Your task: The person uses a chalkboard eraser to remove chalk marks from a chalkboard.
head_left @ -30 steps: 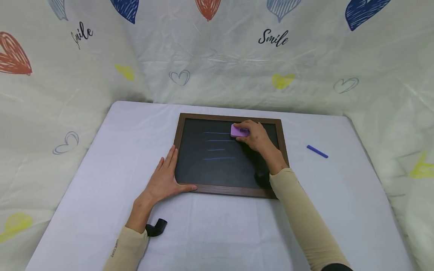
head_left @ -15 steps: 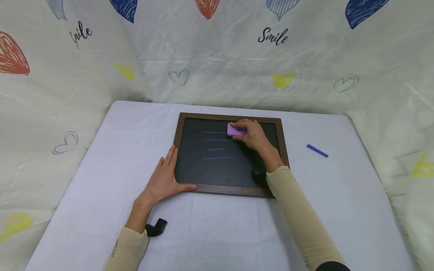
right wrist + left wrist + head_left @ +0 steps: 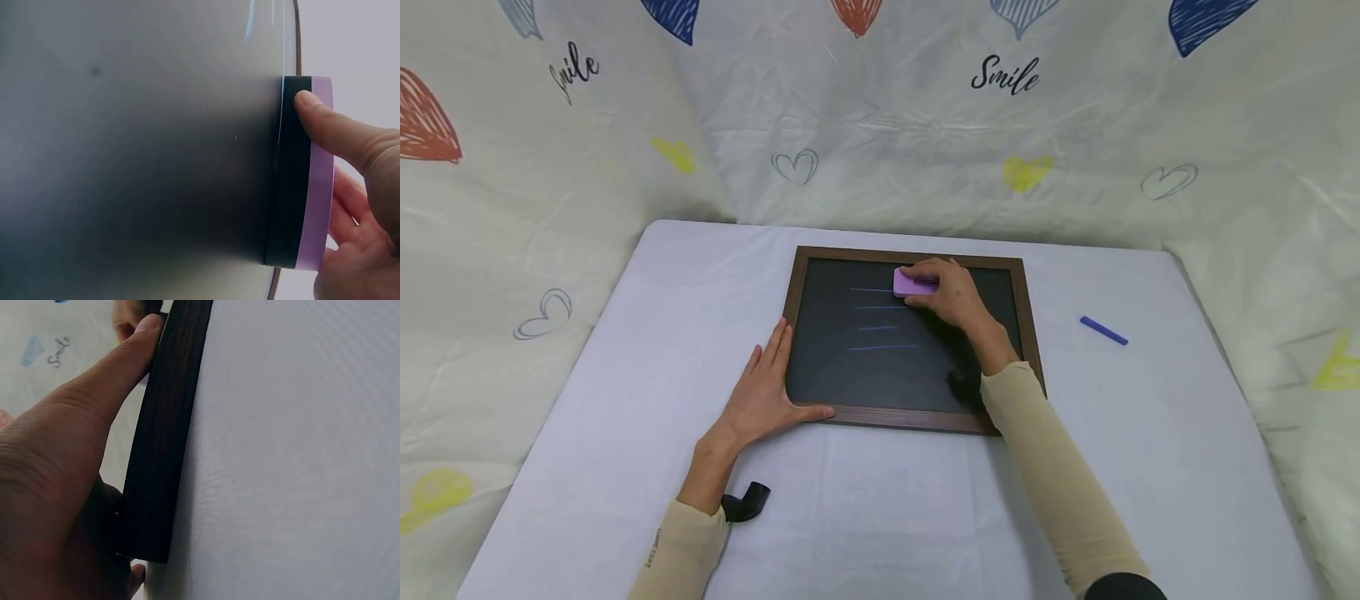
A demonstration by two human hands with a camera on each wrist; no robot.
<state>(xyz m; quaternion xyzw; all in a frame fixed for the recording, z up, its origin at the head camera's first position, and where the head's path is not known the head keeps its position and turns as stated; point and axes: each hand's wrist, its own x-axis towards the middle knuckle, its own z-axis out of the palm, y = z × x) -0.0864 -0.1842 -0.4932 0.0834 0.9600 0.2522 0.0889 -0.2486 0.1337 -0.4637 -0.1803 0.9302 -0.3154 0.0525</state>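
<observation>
A small blackboard (image 3: pixel 850 379) in a brown wooden frame lies on the table, with several blue lines drawn on its left half. My right hand (image 3: pixel 953 296) grips a purple eraser (image 3: pixel 904 283) between thumb and fingers. In the right wrist view, the black felt side of the eraser (image 3: pixel 292 187) lies against the board, across the upper lines. At the lower left corner, my left hand (image 3: pixel 760 396) rests with straight fingers along the frame's left side. Its thumb lies on the bottom edge of the frame (image 3: pixel 159 437), as the left wrist view also shows.
A blue stick (image 3: pixel 1103 330), like a chalk or marker, lies on the white-covered table (image 3: pixel 1150 467) right of the board. A black wrist-worn piece (image 3: pixel 747 502) sticks out by the left wrist. A patterned cloth (image 3: pixel 895 167) hangs behind the table.
My right hand has slid the eraser a little to the left along the upper lines, whose right ends are now shorter or covered. The left hand has stayed on the frame.
</observation>
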